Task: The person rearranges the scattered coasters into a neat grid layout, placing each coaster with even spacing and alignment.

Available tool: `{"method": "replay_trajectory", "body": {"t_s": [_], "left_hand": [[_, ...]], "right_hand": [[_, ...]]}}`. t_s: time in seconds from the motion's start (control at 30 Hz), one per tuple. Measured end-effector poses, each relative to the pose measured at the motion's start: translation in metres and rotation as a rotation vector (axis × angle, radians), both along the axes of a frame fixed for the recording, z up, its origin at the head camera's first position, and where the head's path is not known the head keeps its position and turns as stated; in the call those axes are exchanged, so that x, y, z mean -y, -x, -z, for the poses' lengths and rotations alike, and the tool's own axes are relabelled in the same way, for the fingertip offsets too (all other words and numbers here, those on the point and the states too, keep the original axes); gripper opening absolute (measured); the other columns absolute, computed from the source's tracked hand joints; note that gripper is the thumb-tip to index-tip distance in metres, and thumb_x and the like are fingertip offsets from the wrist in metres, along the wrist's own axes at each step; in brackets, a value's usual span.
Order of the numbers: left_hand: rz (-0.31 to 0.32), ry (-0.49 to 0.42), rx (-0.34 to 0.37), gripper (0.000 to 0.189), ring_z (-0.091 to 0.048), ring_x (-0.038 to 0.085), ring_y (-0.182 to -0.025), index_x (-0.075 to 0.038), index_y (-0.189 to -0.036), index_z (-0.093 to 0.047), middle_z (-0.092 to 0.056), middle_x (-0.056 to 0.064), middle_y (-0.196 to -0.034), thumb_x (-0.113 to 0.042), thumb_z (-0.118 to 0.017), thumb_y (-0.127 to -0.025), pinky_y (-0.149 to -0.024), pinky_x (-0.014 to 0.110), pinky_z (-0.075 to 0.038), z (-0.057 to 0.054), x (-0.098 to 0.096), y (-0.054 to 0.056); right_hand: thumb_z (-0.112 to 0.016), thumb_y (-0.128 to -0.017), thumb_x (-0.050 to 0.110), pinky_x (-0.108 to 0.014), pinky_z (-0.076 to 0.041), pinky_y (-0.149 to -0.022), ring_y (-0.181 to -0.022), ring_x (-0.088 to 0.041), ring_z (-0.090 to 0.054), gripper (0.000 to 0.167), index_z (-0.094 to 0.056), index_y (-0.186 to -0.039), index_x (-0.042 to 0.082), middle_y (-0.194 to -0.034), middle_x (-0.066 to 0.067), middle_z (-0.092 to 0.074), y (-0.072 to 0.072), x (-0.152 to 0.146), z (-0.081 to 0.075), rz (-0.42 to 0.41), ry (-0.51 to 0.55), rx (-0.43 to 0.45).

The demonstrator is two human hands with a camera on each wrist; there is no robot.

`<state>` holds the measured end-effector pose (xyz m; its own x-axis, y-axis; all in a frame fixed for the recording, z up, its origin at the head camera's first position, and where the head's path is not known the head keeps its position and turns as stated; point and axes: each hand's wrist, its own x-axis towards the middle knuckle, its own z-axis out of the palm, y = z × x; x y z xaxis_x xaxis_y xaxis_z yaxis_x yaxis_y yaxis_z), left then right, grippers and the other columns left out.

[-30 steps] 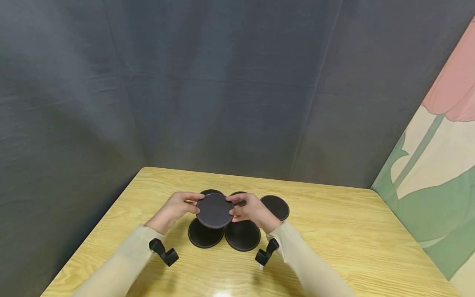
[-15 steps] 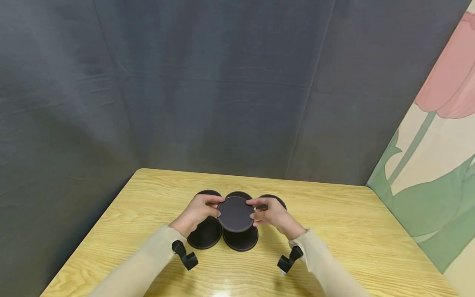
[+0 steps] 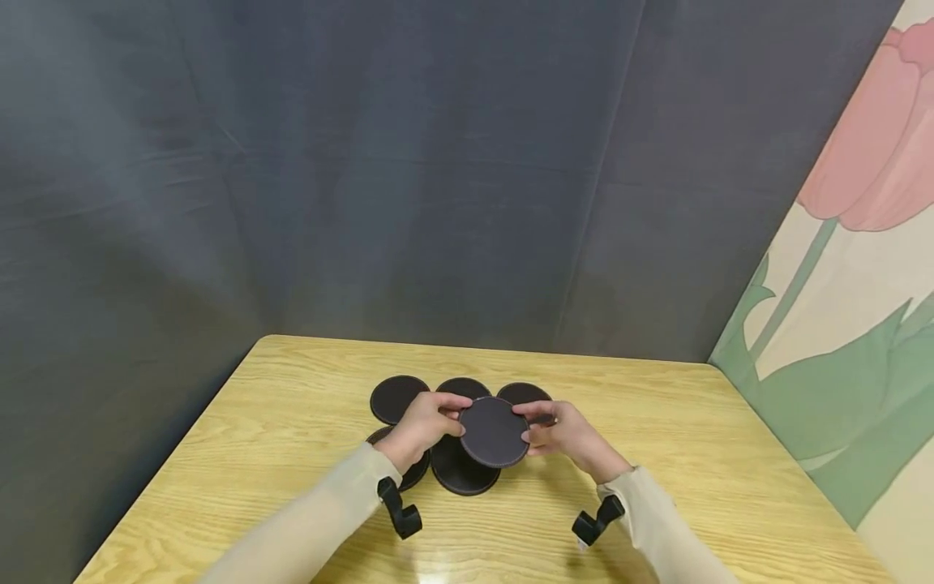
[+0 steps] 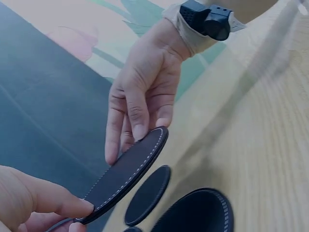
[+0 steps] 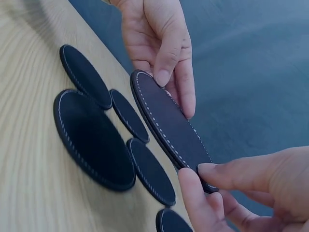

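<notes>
A round black coaster (image 3: 494, 432) with pale stitching round its rim hangs above the table, face up and slightly tilted. My left hand (image 3: 430, 426) pinches its left edge between thumb and fingers; my right hand (image 3: 567, 438) pinches the opposite edge. In the right wrist view, the raised coaster (image 5: 166, 118) is apart from those lying beneath. Back-row coasters on the wood are a left one (image 3: 397, 396), a middle one (image 3: 460, 389) and a right one (image 3: 520, 392). In front lie a left coaster (image 3: 414, 474) and another (image 3: 463, 474), both partly hidden.
The wooden table (image 3: 657, 454) reaches back to a dark grey curtain (image 3: 438, 203), which also hangs along the left side. A tulip-patterned cloth (image 3: 861, 324) borders the right side. Black camera mounts (image 3: 400, 507) sit at both wrists.
Both hands have carried the held coaster to the right, from over the left coasters to over the right part of the group. The left back coaster is now uncovered. The head view has shifted slightly.
</notes>
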<state>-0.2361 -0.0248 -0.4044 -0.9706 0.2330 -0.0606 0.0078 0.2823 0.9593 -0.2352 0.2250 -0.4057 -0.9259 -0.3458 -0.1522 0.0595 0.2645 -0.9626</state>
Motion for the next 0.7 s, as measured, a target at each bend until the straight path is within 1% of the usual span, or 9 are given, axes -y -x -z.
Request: {"method": "replay_trajectory", "body": {"t_s": [0.17,0.3,0.4,0.47,0.57,0.63,0.7], "left_hand": [[0.020,-0.003,-0.005,0.045,-0.055,0.019,-0.092,-0.002,-0.119,-0.068,-0.064,0.013,-0.118,0.013,-0.069,-0.077,-0.078,0.029,-0.052,0.009,-0.015,0.000],[0.034,-0.014,-0.011,0.044,-0.054,0.019,-0.090,0.000,-0.118,-0.068,-0.064,0.014,-0.116,0.015,-0.068,-0.076,-0.077,0.028,-0.052,0.016,-0.024,-0.002],[0.038,-0.012,-0.009,0.043,-0.054,0.018,-0.088,0.002,-0.117,-0.068,-0.064,0.015,-0.116,0.015,-0.068,-0.076,-0.075,0.028,-0.052,0.020,-0.030,-0.005],[0.038,-0.011,-0.007,0.043,-0.054,0.018,-0.088,0.002,-0.116,-0.068,-0.064,0.015,-0.115,0.015,-0.068,-0.075,-0.075,0.028,-0.052,0.023,-0.033,-0.007],[0.040,-0.014,-0.011,0.042,-0.054,0.018,-0.087,0.002,-0.114,-0.069,-0.063,0.015,-0.114,0.016,-0.068,-0.075,-0.074,0.028,-0.052,0.026,-0.038,-0.009],[0.043,-0.021,-0.020,0.042,-0.053,0.017,-0.085,0.003,-0.113,-0.069,-0.064,0.015,-0.113,0.017,-0.068,-0.074,-0.074,0.028,-0.052,0.027,-0.042,-0.010],[0.047,-0.019,-0.027,0.043,-0.053,0.017,-0.085,0.003,-0.113,-0.069,-0.065,0.015,-0.112,0.017,-0.068,-0.073,-0.073,0.028,-0.052,0.028,-0.045,-0.012]], "right_hand": [[-0.063,-0.085,-0.007,-0.038,-0.059,-0.074,-0.075,-0.016,-0.067,0.049,-0.052,-0.133,-0.008,-0.109,-0.020,-0.049,-0.003,-0.013,0.006,0.024,-0.019,0.008],[-0.064,-0.085,-0.007,-0.033,-0.059,-0.071,-0.074,-0.014,-0.066,0.049,-0.052,-0.133,-0.009,-0.105,-0.017,-0.058,-0.005,-0.021,0.011,0.028,-0.029,0.036],[-0.064,-0.086,-0.006,-0.032,-0.059,-0.069,-0.074,-0.013,-0.065,0.049,-0.051,-0.133,-0.009,-0.104,-0.018,-0.062,-0.006,-0.026,0.015,0.018,-0.036,0.052],[-0.064,-0.087,-0.005,-0.032,-0.059,-0.070,-0.076,-0.014,-0.065,0.049,-0.051,-0.134,-0.009,-0.112,-0.021,-0.059,-0.008,-0.029,0.018,0.017,-0.042,0.058],[-0.065,-0.087,-0.004,-0.033,-0.059,-0.072,-0.082,-0.015,-0.065,0.049,-0.051,-0.134,-0.009,-0.127,-0.028,-0.050,-0.011,-0.034,0.021,0.027,-0.054,0.062],[-0.065,-0.087,-0.003,-0.034,-0.059,-0.072,-0.085,-0.016,-0.065,0.050,-0.050,-0.135,-0.009,-0.133,-0.030,-0.046,-0.013,-0.038,0.022,0.028,-0.057,0.063],[-0.065,-0.088,-0.003,-0.034,-0.059,-0.073,-0.085,-0.016,-0.065,0.050,-0.049,-0.135,-0.010,-0.136,-0.031,-0.043,-0.015,-0.041,0.023,0.022,-0.048,0.063]]}}
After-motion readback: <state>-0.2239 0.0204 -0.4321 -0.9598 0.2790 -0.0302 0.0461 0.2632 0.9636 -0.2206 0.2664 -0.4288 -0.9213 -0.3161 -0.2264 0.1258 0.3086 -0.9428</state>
